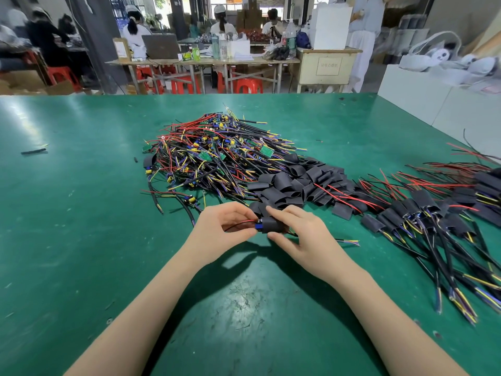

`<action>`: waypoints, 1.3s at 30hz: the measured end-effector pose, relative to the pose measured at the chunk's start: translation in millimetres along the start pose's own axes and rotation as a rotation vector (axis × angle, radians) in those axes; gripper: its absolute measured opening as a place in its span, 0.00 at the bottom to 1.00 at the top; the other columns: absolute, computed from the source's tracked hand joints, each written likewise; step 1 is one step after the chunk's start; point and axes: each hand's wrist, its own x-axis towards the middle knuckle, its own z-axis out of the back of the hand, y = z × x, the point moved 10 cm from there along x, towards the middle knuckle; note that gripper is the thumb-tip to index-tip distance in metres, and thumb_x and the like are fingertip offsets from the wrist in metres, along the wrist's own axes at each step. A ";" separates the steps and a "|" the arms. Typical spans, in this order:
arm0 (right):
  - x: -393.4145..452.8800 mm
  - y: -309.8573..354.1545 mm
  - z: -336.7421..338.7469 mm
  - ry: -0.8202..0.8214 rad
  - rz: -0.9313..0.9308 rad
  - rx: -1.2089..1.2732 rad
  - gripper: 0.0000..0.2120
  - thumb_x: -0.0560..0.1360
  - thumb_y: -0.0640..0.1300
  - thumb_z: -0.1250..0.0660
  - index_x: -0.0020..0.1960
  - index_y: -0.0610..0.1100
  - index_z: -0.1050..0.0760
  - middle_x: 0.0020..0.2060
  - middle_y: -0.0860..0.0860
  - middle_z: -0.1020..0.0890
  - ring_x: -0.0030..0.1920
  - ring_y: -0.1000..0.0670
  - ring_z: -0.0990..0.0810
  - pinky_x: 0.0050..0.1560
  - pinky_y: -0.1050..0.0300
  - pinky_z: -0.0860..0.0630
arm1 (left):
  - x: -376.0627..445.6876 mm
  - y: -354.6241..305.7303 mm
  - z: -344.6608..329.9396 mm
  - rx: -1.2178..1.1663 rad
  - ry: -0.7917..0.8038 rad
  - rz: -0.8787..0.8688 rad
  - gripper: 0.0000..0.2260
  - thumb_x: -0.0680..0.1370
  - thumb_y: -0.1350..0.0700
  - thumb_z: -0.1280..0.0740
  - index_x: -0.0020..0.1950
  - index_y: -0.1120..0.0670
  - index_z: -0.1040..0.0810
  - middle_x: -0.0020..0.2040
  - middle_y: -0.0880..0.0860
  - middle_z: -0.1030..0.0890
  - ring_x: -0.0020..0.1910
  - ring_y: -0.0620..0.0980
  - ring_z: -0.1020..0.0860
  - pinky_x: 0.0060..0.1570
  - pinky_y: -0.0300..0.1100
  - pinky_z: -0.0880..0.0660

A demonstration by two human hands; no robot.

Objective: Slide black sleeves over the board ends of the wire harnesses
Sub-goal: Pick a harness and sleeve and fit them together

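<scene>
Head view: both hands meet at centre over the green table (81, 213); the left hand (221, 229) pinches the board end of a wire harness (259, 226), the right hand (301, 232) grips a black sleeve (272, 225) partly over it; loose sleeves (298, 183) lie at 1 o'clock, bare harnesses (206, 153) at 12, sleeved harnesses (433, 213) at 3.

Green table (81, 213); unsleeved harness heap (206, 156) centre, loose black sleeves (295, 183) beside, sleeved harnesses (433, 221) right.
</scene>
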 end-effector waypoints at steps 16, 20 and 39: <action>-2.8 -5.4 -5.1 0.077 -0.059 -0.378 0.14 0.77 0.59 0.41 0.46 0.48 0.29 0.43 0.53 0.24 0.51 0.48 0.27 0.50 0.55 0.37 | -0.4 5.1 -1.3 -0.020 -0.032 0.043 0.08 0.70 0.64 0.23 0.45 0.55 0.18 0.38 0.48 0.14 0.36 0.42 0.18 0.41 0.31 0.25; -0.8 -5.0 0.1 0.018 -0.077 -0.259 0.12 0.76 0.56 0.37 0.48 0.48 0.24 0.41 0.54 0.22 0.48 0.49 0.25 0.48 0.54 0.34 | 0.6 5.2 -2.0 -0.056 -0.035 0.049 0.08 0.70 0.65 0.24 0.44 0.56 0.18 0.37 0.50 0.14 0.35 0.44 0.18 0.41 0.33 0.24; -7.0 2.3 31.0 -0.342 -0.068 0.042 0.14 0.71 0.46 0.26 0.56 0.45 0.17 0.37 0.43 0.15 0.34 0.40 0.20 0.38 0.46 0.22 | -1.5 20.7 -5.7 -0.393 -0.051 0.224 0.06 0.73 0.72 0.30 0.45 0.63 0.23 0.38 0.59 0.15 0.38 0.55 0.15 0.38 0.38 0.20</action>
